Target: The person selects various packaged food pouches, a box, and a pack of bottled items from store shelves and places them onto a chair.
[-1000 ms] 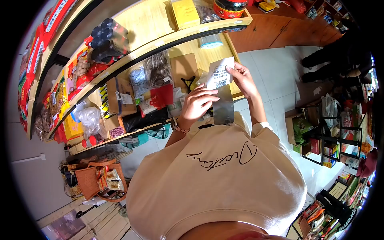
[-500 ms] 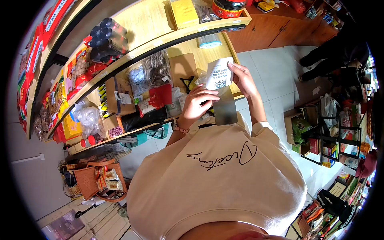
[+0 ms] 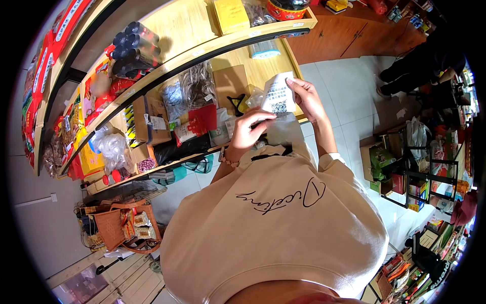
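My right hand (image 3: 310, 101) grips a white printed card (image 3: 279, 92) by its upper right edge, thumb on top. Small dark characters and a QR code mark the card's face. Below it hangs a translucent, greyish plastic sleeve (image 3: 284, 130), overlapping the card's lower edge. My left hand (image 3: 251, 127), with a beaded bracelet at the wrist, has its fingers closed at the sleeve's upper left edge, close to the card's bottom corner. Whether the card's lower edge is inside the sleeve, I cannot tell.
Ahead and left, a wooden shelf (image 3: 202, 50) carries packaged goods, a yellow box (image 3: 232, 16) and dark bottles (image 3: 135, 48). A woven basket (image 3: 112, 229) with packets stands lower left. At right is a black rack (image 3: 430, 167); a person in dark clothes (image 3: 422, 63) stands beyond.
The plastic sleeve has tilted and now looks paler, with more glare. My left hand's fingers have drawn closer together at its edge. The card has barely shifted in my right hand.
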`<act>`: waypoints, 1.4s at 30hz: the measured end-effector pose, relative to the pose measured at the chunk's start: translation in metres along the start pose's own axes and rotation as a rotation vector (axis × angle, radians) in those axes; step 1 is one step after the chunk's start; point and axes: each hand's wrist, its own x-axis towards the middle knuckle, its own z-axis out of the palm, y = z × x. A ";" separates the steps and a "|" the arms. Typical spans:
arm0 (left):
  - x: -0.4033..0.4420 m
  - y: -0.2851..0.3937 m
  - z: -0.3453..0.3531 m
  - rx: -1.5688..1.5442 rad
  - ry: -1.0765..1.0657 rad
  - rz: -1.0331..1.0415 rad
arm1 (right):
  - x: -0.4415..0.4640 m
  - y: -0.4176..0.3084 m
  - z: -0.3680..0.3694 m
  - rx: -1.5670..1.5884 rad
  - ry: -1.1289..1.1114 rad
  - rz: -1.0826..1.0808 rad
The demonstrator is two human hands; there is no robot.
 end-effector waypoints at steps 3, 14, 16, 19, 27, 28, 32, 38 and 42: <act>-0.008 -0.019 0.001 -0.227 0.070 -0.364 | -0.007 -0.009 0.014 0.049 0.063 0.039; -0.007 -0.015 0.023 -2.095 -0.090 -0.781 | -0.012 0.006 0.028 -0.285 -0.169 -0.114; -0.008 -0.011 0.025 -2.063 -0.065 -0.834 | -0.012 0.009 0.030 -0.237 -0.109 -0.077; -0.009 -0.010 0.028 -2.127 -0.101 -0.835 | -0.010 0.010 0.028 -0.266 -0.073 -0.073; -0.016 -0.024 0.034 -2.194 -0.209 -0.824 | -0.012 0.004 0.021 -0.200 -0.145 -0.084; -0.015 -0.022 0.033 -2.175 -0.193 -0.867 | -0.012 0.005 0.022 -0.196 -0.138 -0.080; -0.018 -0.019 0.034 -2.171 -0.167 -0.866 | -0.013 0.005 0.021 -0.171 -0.149 -0.103; -0.026 -0.025 0.033 -2.204 -0.138 -0.895 | -0.021 -0.001 0.026 -0.204 -0.229 -0.155; -0.036 -0.026 0.029 -2.015 0.172 -1.045 | -0.030 -0.005 0.027 -0.211 -0.364 -0.161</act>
